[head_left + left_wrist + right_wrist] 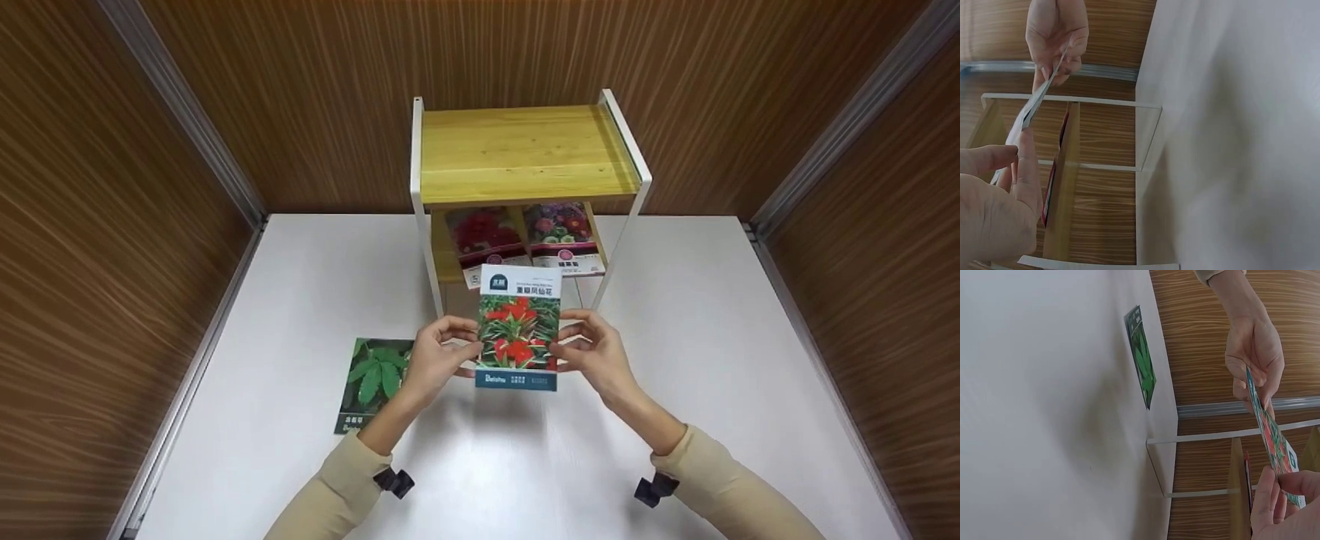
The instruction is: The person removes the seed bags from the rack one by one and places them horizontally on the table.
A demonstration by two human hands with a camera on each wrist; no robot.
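Observation:
Between both hands is a seed packet (519,328) with red flowers on green, a white top band and a dark teal bottom band. My left hand (441,352) pinches its left edge, thumb in front and fingers behind. On the opposite edge, my right hand (595,351) pinches it the same way. The packet is held up above the table, in front of the shelf. In the left wrist view the packet (1033,112) appears nearly edge-on. The right wrist view shows the printed face of the packet (1272,441) at a slant.
A two-tier shelf (529,150) with wooden boards and a white frame stands at the back. On its lower board lie a dark red flower packet (487,234) and a mixed-flower packet (564,232). A green-leaf packet (371,379) lies on the white table (300,285), partly behind the left arm.

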